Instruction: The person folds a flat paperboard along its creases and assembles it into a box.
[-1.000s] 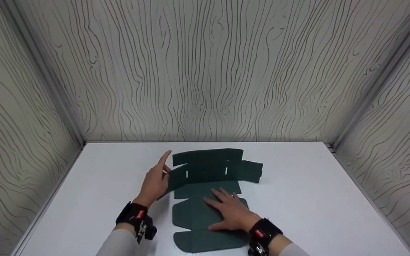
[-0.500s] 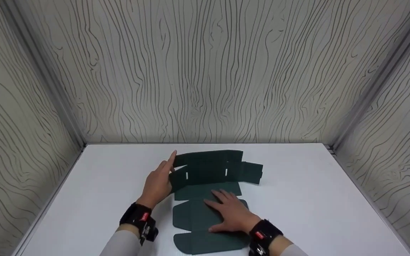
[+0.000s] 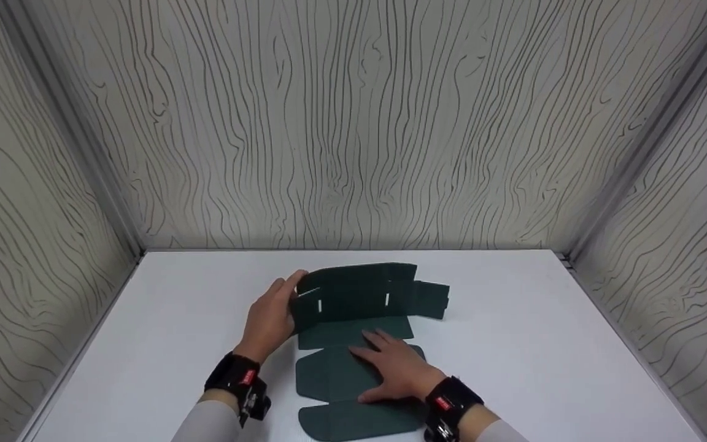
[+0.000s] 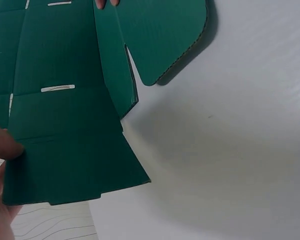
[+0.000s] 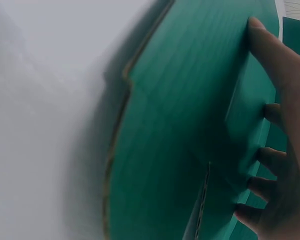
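A dark green unfolded cardboard box (image 3: 353, 301) lies on the white table, its rear panel raised upright with two narrow slots. My left hand (image 3: 267, 322) grips the left side flap (image 4: 65, 170) of that panel. In the left wrist view the thumb lies on the flap's inner face and other fingers are behind it. My right hand (image 3: 399, 368) rests spread on the flat middle panel (image 3: 347, 374), fingertips pressing the cardboard. On the far right of the raised panel, the right side flap (image 3: 432, 299) stands out sideways, untouched.
The white table (image 3: 544, 344) extends to both sides of the cardboard. Wood-grain patterned walls (image 3: 353, 123) stand behind it and at left and right. The front rounded flap (image 3: 359, 420) lies near the right wrist camera strap (image 3: 452, 399).
My left hand has moved right and gripped the left side flap, which has turned inward. The top strip's left end is now bent in too. My right hand has stayed in place.
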`<move>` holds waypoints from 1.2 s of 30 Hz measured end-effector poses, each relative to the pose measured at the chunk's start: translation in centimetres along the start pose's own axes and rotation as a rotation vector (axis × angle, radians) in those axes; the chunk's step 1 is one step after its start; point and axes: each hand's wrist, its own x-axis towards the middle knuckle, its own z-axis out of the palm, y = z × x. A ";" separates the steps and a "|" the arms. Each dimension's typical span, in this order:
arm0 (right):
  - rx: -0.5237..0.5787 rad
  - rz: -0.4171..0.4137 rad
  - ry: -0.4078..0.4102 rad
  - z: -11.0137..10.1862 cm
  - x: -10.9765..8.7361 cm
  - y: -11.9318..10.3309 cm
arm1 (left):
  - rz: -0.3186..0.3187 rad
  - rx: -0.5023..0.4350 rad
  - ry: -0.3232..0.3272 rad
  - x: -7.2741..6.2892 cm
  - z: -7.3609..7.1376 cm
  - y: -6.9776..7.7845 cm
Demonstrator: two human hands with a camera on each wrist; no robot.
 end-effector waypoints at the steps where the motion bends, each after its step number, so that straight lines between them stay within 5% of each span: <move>1: 0.001 -0.001 0.000 0.0 0.0 0.0 | -0.003 -0.004 0.009 0.0 0.0 0.1; 10: 0.004 0.009 0.000 0.0 -0.1 -0.1 | 0.052 0.004 0.119 0.6 0.6 1.7; 16: 0.022 0.033 -0.015 0.1 -0.1 -0.3 | 0.203 0.203 0.165 1.1 0.8 2.3; 29: 0.033 0.046 -0.028 0.2 0.0 -0.2 | 0.296 0.268 0.085 0.6 0.6 3.2; 36: 0.025 0.045 -0.033 0.1 0.1 -0.2 | 0.445 0.335 0.080 -0.6 0.9 2.9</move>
